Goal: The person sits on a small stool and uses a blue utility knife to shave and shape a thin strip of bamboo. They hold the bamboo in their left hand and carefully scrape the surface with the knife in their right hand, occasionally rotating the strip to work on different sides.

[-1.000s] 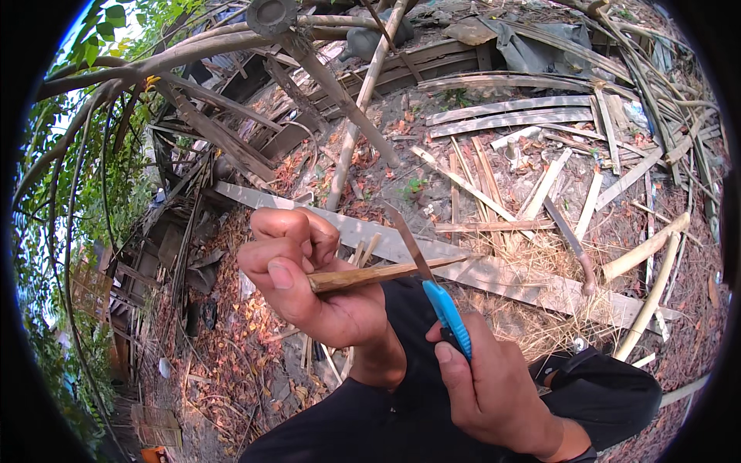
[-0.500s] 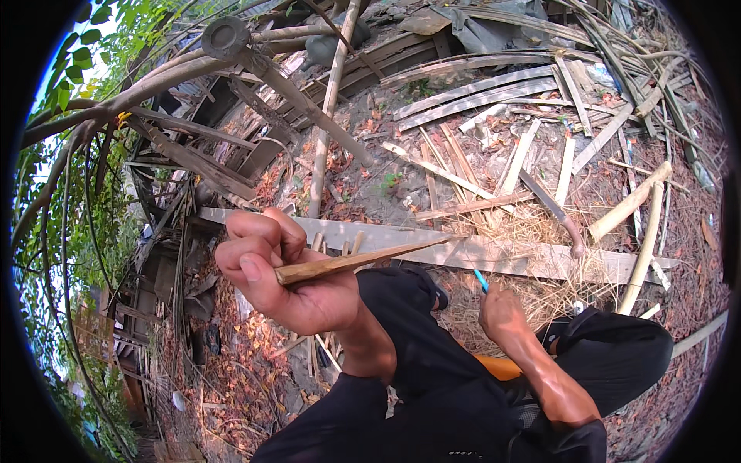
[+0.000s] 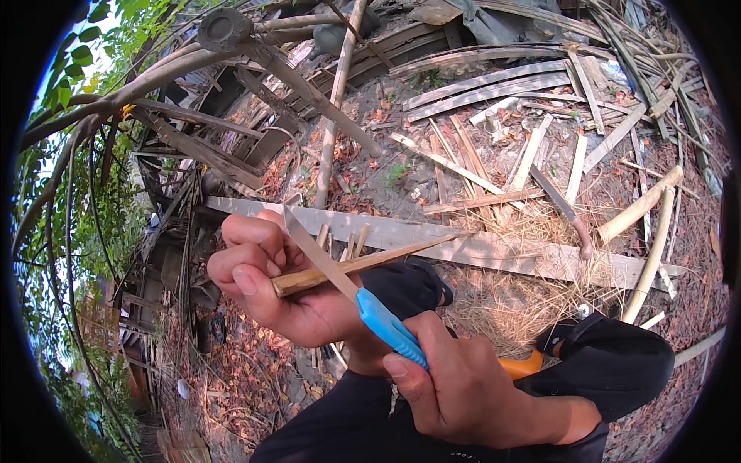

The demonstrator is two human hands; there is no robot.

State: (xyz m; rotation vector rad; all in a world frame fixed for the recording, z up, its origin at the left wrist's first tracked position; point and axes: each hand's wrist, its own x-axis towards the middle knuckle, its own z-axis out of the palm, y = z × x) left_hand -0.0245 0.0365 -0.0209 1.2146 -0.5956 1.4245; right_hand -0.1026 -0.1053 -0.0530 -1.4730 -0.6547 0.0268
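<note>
My left hand (image 3: 266,282), raised at left of centre, is closed around a pointed wooden stake (image 3: 363,264) whose thin tip points to the right. My right hand (image 3: 463,378) grips a utility knife (image 3: 390,326) with a blue plastic handle. Its long blade (image 3: 320,255) is extended and crosses in front of the stake near the thick end; whether it touches the wood I cannot tell. Beyond both hands a long grey plank (image 3: 509,251) lies across the ground. A machete (image 3: 557,197) with a brown handle rests against its far side, among pale wood shavings.
Split wooden strips (image 3: 532,154) and grey boards (image 3: 486,89) lie scattered farther off. Two peeled poles (image 3: 644,204) are at the right. A post (image 3: 309,100) leans at upper left beside branches and foliage. My legs (image 3: 610,370) in black trousers are spread below.
My right hand has come up and left, bringing the utility knife from beside my leg to across the stake. My left hand still holds the stake, shifted slightly left.
</note>
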